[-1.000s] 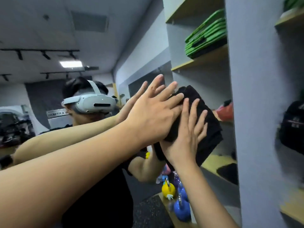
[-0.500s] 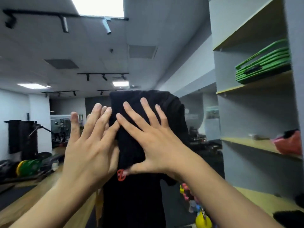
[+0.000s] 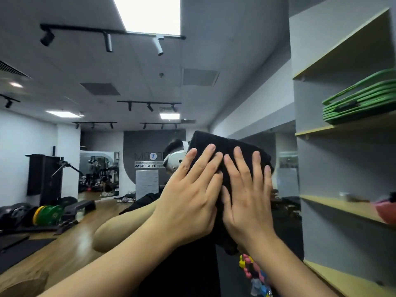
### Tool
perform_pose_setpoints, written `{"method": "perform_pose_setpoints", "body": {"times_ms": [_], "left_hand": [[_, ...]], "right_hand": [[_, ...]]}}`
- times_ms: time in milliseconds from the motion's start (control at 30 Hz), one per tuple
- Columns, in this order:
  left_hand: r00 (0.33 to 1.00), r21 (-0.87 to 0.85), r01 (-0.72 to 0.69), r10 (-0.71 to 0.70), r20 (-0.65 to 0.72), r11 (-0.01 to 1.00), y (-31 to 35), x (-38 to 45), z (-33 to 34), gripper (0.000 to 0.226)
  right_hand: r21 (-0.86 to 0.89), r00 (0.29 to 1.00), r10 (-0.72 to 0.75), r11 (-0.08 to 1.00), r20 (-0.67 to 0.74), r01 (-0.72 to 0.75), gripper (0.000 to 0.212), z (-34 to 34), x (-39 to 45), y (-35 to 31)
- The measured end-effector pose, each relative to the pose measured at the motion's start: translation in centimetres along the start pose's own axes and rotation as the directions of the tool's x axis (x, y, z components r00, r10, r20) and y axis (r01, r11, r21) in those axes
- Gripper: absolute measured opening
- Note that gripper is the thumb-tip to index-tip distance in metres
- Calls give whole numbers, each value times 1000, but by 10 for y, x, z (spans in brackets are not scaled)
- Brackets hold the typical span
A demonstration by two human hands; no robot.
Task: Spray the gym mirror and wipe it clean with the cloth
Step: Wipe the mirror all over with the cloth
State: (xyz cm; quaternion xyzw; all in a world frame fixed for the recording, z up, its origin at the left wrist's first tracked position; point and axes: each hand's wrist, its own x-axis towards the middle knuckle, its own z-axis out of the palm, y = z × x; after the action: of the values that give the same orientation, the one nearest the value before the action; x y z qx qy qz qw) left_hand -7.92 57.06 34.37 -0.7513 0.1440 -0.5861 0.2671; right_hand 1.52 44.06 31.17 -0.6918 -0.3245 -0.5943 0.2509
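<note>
Left hand (image 3: 188,202) flat on the cloth's left half, fingers (image 3: 206,155) straight and spread wide, pressing — no grip, nothing curled round it. Right hand (image 3: 246,202) just beside it, thumbs nearly touching, its fingers equally flat and fanned, pushing the right half. Black cloth (image 3: 227,144) sits between both palms and the mirror (image 3: 128,189), folded into a thick pad; top edge pokes out above the fingertips, lower end sticks out below the right palm, so the long axis looks roughly up-down w/ a slight tilt. Cloth lies straight ahead of the fingers, i.e. pressed into the glass, not hanging.

Judgement: wiping step under way; no spray bottle in view. Both hands equally near, so the next stroke could go either way — left has far more open glass; right, the cloth's edge is already near the grey shelf unit (image 3: 321,168).

Surface: glass reads smooth and vertical, can't tell wet or streaked. In it, a reflected gym — weight plates (image 3: 48,214) low left, wood floor (image 3: 70,243), ceiling track lights (image 3: 107,41), and the person's own arms and headset (image 3: 174,160). Far right: green mats (image 3: 362,101) on the shelf, coloured dumbbells (image 3: 252,273) low by the right forearm.
</note>
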Motion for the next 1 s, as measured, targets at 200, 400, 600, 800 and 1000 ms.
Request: {"method": "perform_pose_setpoints", "body": {"times_ms": [200,400,600,800,1000], "left_hand": [[990,-24,76,-78,-116,997,-41,46,9,49],[972,29,168,-161,-173,985,-109,143,-1,63],[952,-28,268,-269,-146,963,-178,218,-30,57],[951,-47,247,-252,-182,968,-210,226,-38,59],[933,-98,255,-271,-238,962,-210,218,-36,58]], "right_hand": [[8,997,-77,997,-31,78,59,-3,68,6],[21,995,-75,997,-69,77,60,-23,195,11],[38,992,3,999,-125,2,53,-33,301,-4],[42,986,9,999,-165,-3,51,-27,327,-20],[17,984,-30,999,-175,34,48,-26,326,-23]]}}
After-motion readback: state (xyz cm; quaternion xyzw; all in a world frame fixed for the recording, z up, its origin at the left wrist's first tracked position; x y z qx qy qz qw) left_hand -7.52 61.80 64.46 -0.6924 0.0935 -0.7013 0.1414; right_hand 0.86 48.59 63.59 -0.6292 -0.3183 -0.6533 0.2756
